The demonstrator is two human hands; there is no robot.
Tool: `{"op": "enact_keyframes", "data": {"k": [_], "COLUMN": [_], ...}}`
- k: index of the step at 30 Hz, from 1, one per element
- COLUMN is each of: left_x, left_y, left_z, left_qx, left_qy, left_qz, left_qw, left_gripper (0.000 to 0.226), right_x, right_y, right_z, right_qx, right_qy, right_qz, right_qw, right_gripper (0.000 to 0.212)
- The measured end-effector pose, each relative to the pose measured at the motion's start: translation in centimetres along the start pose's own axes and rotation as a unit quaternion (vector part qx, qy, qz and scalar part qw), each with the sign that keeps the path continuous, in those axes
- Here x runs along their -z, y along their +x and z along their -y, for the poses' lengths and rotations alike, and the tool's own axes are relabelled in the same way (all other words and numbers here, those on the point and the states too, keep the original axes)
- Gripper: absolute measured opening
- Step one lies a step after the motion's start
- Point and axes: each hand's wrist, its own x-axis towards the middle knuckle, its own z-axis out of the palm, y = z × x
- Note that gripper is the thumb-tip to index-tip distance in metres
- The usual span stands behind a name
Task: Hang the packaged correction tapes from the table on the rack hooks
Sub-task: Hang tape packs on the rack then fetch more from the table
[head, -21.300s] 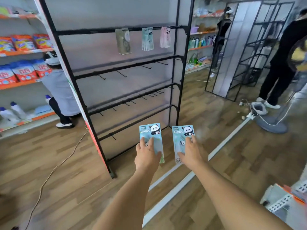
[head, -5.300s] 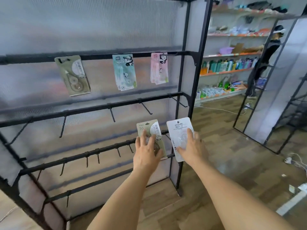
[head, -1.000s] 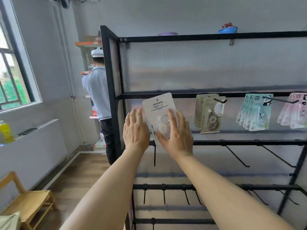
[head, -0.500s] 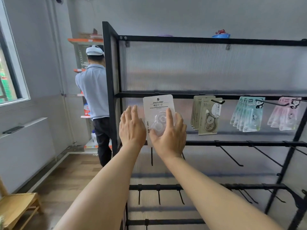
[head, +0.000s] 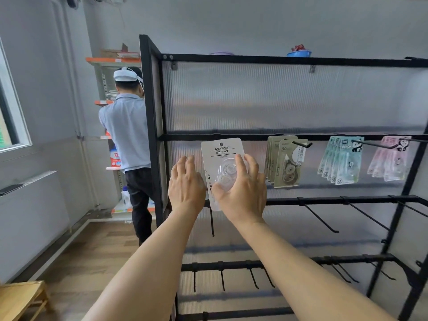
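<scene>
My right hand (head: 240, 193) grips a white correction tape pack (head: 221, 151) with a clear blister and holds it upright against the rack. The pack's top hole sits just below the second black bar (head: 243, 137), near the bar's left end. Beside it my left hand (head: 185, 184) has its fingers straight and lies along the pack's left edge. Farther right on the same bar, olive packs (head: 284, 165), teal panda packs (head: 340, 163) and pink packs (head: 389, 158) hang on hooks. The hook behind the white pack is hidden.
Bare black hooks (head: 319, 218) stick out from the lower bars toward me. A person in a light blue shirt (head: 129, 135) stands behind the rack's left post, at an orange shelf unit. A wooden chair (head: 20, 300) sits at the bottom left.
Five seconds ago my left hand carried an olive pack; it now holds nothing. Over the last second both hands kept the white pack by the second bar while my view shifted slightly.
</scene>
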Motion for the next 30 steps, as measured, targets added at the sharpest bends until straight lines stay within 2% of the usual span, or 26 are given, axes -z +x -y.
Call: {"op": "enact_keyframes", "data": {"k": [12, 18, 22, 30], "left_x": [-0.6, -2.2, -3.1, -3.8], "left_y": [1.0, 1.7, 2.4, 2.1], "left_z": [0.1, 0.1, 1.2, 3.8], "left_qx": [-0.012, -0.033, -0.039, -0.027], "left_qy": [0.008, 0.033, 0.076, 0.124], "left_qz": [0.009, 0.073, 0.118, 0.148], "left_qw": [1.000, 0.996, 0.989, 0.981], "left_gripper": [0.051, 0.058, 0.063, 0.062], "right_x": [-1.7, -3.8, -5.7, -8.5], "right_y": [3.2, 5.3, 6.6, 7.2], "right_z": [-1.0, -2.2, -2.1, -3.2], "right_qx": [-0.019, 0.003, -0.005, -0.030], "right_qy": [-0.061, -0.134, -0.142, -0.148], "right_qz": [0.069, 0.101, 0.114, 0.126], "right_qw": [0.996, 0.986, 0.983, 0.980], "right_gripper": [0.082, 0.088, 0.088, 0.092]}}
